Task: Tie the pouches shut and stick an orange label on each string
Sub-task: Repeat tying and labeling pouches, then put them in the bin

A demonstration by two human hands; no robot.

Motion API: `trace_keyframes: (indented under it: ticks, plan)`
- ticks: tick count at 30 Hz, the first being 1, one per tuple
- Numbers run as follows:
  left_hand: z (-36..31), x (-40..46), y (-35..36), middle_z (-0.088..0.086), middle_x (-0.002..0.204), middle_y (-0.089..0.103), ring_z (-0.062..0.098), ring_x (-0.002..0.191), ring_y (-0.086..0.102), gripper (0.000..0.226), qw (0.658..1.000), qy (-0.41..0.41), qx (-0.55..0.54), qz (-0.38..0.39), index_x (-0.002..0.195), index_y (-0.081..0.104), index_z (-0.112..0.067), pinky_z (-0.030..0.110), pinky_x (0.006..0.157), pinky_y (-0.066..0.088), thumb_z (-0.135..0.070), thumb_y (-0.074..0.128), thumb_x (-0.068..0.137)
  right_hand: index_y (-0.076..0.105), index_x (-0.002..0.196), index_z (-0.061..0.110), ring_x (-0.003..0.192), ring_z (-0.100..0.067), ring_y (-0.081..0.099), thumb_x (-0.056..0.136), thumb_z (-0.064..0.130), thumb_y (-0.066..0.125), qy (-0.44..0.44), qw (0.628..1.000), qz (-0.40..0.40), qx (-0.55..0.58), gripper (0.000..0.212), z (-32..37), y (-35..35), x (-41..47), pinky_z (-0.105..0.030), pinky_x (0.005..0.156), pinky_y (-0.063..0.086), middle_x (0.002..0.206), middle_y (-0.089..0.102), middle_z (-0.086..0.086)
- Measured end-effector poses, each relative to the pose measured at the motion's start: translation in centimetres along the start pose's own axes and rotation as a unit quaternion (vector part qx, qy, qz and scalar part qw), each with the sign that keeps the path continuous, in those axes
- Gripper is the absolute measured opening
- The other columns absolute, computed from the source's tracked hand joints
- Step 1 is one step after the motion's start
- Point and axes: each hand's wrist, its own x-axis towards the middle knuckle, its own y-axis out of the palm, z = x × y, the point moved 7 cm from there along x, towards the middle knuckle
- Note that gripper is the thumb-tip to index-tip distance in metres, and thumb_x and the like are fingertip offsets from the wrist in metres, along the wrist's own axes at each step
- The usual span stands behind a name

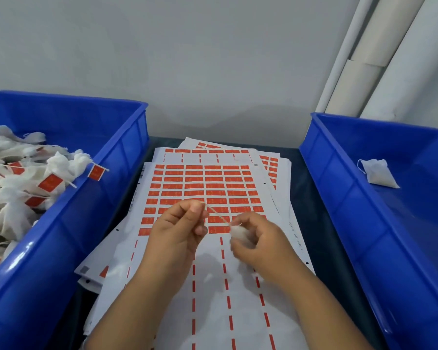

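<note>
**Pouch string held taut over label sheets**

Dark tabletop carries a stack of white label sheets at lower centre, its nearest rows stripped, orange labels remaining further up. Above the sheets, left hand pinches the end of a string between thumb and forefinger. Right hand has fingers curled round a small white pouch, string running taut between both hands. Left blue bin holds many tied pouches bearing orange tags. Right blue bin holds one untied pouch. Grey wall behind, white pipes at upper right
</note>
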Motion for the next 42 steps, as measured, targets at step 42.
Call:
trace_keyframes:
  ticks: [42]
  plan:
    - [2.0,0.9,1.2,-0.017,0.076,0.061,0.0,0.072,0.058,0.013,0.917,0.121,0.377,0.055,0.082,0.058,-0.033,0.005,0.055,0.042,-0.025,0.053,0.092,0.059,0.078,0.048,0.084,0.004,0.06,0.091,0.032,0.058,-0.041,0.995,0.086,-0.008,0.021,0.2,1.7,-0.2,-0.007,0.065,0.047,0.085,0.063,0.025]
